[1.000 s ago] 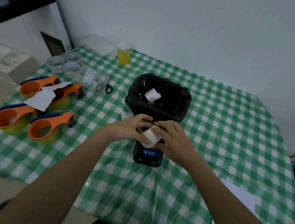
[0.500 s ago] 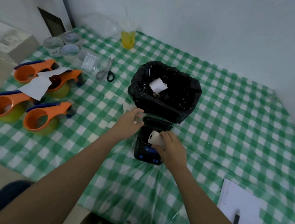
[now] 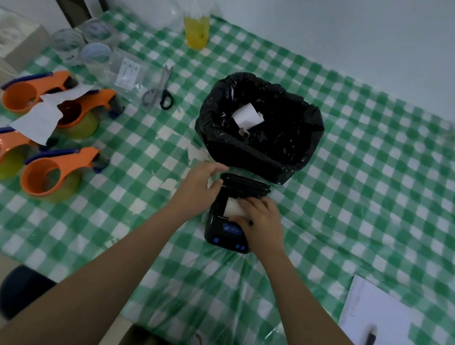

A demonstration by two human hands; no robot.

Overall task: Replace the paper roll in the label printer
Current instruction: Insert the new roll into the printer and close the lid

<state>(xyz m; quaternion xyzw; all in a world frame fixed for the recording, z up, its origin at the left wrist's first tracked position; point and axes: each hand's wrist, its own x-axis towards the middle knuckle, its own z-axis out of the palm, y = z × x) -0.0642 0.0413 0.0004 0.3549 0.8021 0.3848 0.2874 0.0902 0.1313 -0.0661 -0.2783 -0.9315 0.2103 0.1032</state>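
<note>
Two hands work at the label printer (image 3: 228,229). The right hand (image 3: 260,219) grips the white paper roll (image 3: 233,208) seated in the open compartment. The left hand (image 3: 200,183), fingers loosely spread, braces the printer's left side. A black-lined bin (image 3: 258,147) stands just behind on the checked surface (image 3: 376,190).

The paper roll (image 3: 234,208), held above the label printer (image 3: 228,229) a second ago, is now lowered into its open compartment, gripped by the right hand (image 3: 262,219).
</note>
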